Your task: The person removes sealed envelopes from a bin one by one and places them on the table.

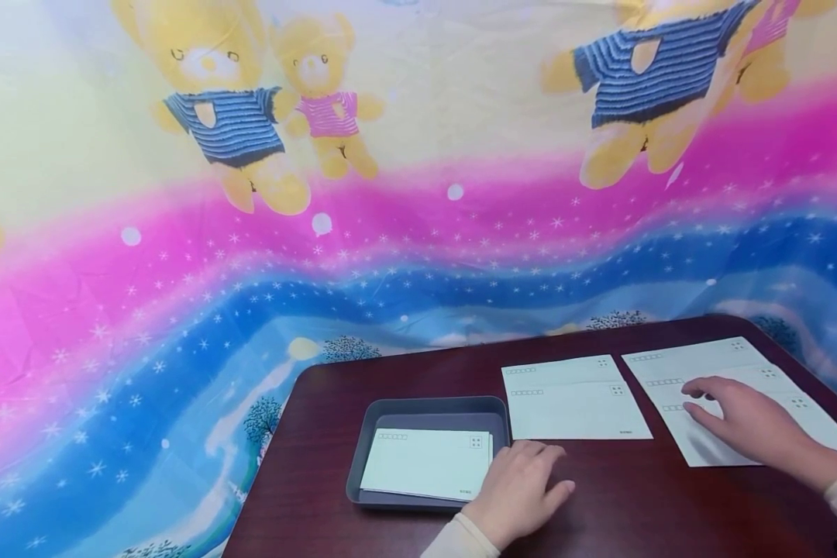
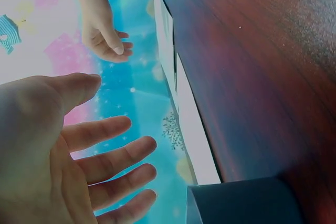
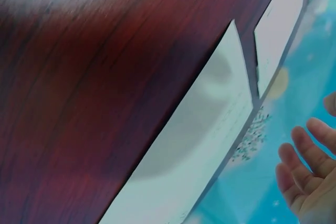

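Behind everything, a curtain point(image 1: 418, 225) printed with teddy bears and snowflakes; before it, a dark reddish-brown table point(image 1: 635, 504). On the table's left part, a grey tray point(image 1: 425, 420) with low walls. Inside, a stack of white envelopes point(image 1: 425, 465), lying flat toward the near side, with bare floor visible behind and an under-edge peeking out at the right; exact count impossible to tell. Just right of the tray, by its near corner, the left hand point(image 1: 519, 488), fingers loosely spread, holding nothing. Best, probably, to hold it lightly raised there, so as not to nudge the tray.

Farther right of the tray, two overlapping envelopes point(image 1: 568, 407), staggered so that both printed tops show. Farthest right of the tray, three overlapping envelopes point(image 1: 714, 363), with the right hand point(image 1: 749, 418) hovering above, fingers relaxed and apart, likewise holding nothing. For paper this thin, seemingly best to come down with light, flat fingertips, work from one free edge, and avoid dragging neighbours out of line.
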A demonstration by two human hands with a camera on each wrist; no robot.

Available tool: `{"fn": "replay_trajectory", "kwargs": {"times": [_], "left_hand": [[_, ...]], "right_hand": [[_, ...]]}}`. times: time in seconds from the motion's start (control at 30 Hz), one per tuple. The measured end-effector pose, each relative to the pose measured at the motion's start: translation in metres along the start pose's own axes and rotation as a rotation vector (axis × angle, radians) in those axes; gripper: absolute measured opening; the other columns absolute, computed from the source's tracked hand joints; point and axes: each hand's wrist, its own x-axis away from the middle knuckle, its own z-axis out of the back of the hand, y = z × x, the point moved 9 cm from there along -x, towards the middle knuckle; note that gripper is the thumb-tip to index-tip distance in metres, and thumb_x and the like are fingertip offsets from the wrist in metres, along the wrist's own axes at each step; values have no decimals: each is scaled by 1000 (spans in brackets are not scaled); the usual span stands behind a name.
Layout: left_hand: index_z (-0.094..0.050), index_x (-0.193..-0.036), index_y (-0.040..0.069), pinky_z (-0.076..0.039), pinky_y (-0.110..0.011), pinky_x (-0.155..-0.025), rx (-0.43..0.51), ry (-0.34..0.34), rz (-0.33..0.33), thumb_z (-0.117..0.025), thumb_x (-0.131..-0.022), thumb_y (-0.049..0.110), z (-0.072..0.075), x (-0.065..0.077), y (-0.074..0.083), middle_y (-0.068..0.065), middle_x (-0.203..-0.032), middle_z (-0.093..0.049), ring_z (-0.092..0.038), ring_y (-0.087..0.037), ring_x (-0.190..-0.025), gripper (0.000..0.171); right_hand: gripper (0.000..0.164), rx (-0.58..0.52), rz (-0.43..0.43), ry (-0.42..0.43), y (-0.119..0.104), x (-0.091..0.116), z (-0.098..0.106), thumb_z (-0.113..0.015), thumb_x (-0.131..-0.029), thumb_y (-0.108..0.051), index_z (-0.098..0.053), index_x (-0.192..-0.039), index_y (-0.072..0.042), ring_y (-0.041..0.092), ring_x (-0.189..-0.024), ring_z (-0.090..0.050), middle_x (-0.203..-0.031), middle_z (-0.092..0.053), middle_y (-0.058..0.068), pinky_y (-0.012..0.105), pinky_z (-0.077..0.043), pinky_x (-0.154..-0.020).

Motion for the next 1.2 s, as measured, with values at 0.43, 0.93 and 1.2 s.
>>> {"fn": "replay_trajectory", "kwargs": {"times": [0.43,0.93,1.2], "left_hand": [[-63,-116,23,-46,-26,-76,26,4,12,-52,-91,46,5,2,-8,10,-108,-65,-58,-8,-101,36],[-64,-117,22,-46,-28,-84,44,-6,36,-48,-93,47,8,6,-18,8,-108,-65,-57,-9,-103,38],[-64,-116,22,-46,-27,-80,43,5,50,-52,-91,44,11,10,-23,7,-106,-66,-58,-9,-101,35]], "right_hand": [[37,-23,18,0,-31,2,2,-66,-84,-31,-68,-107,-4,32,-91,-62,-103,-67,14,54,-48,-76],[33,-70,41,5,-58,6,0,-61,-87,-39,-68,-104,-11,28,-94,-62,-102,-67,6,53,-48,-78],[26,-77,63,32,-65,7,-3,-63,-87,-36,-68,-100,-15,24,-94,-61,-99,-66,-1,50,-48,-80]]}}
